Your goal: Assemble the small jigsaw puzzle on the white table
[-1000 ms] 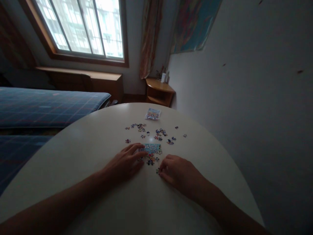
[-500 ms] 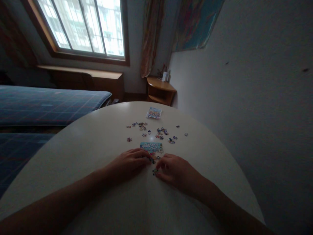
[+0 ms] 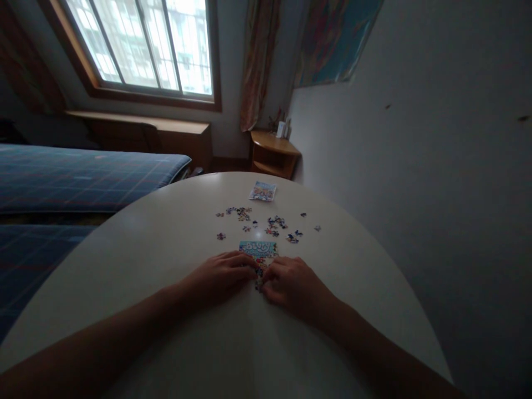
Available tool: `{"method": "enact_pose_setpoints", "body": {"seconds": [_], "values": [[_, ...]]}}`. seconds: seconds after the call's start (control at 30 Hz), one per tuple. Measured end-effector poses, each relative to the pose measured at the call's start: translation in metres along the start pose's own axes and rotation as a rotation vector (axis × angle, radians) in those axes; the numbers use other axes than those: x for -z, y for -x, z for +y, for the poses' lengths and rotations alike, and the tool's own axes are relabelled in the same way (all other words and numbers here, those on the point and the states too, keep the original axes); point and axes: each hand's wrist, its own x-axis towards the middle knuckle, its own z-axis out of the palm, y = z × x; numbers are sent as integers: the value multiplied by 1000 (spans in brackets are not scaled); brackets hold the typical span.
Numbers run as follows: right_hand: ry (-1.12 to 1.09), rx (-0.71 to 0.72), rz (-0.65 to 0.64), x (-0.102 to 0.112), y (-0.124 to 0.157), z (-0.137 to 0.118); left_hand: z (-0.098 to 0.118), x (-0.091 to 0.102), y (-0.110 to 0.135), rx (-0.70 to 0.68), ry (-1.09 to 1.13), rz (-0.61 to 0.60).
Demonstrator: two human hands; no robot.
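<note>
A partly joined jigsaw puzzle (image 3: pixel 258 249), blue along its top, lies on the round white table (image 3: pixel 174 233). My left hand (image 3: pixel 218 275) rests palm down at the puzzle's lower left, fingers curled with their tips on its edge. My right hand (image 3: pixel 291 285) sits at its lower right, fingers pinched on a small puzzle piece (image 3: pixel 258 285) against the puzzle's bottom edge. Both hands nearly touch each other. Several loose puzzle pieces (image 3: pixel 272 224) are scattered farther back.
A small picture card (image 3: pixel 262 191) lies near the table's far edge. A bed with a blue checked cover (image 3: pixel 83 174) stands to the left. A wooden corner shelf (image 3: pixel 272 152) is behind the table, and a grey wall (image 3: pixel 415 166) runs close on the right.
My right hand has slid left and up with its piece to the puzzle's bottom edge. My left hand's fingers have pulled back from the puzzle's top to its lower left.
</note>
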Motion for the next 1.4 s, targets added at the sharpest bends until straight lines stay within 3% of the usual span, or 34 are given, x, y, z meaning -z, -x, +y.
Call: {"method": "enact_pose_setpoints", "body": {"seconds": [1.4], "values": [[113,63,37,3,-1,-1,-3,0,2,-38,-85,-33]]}}
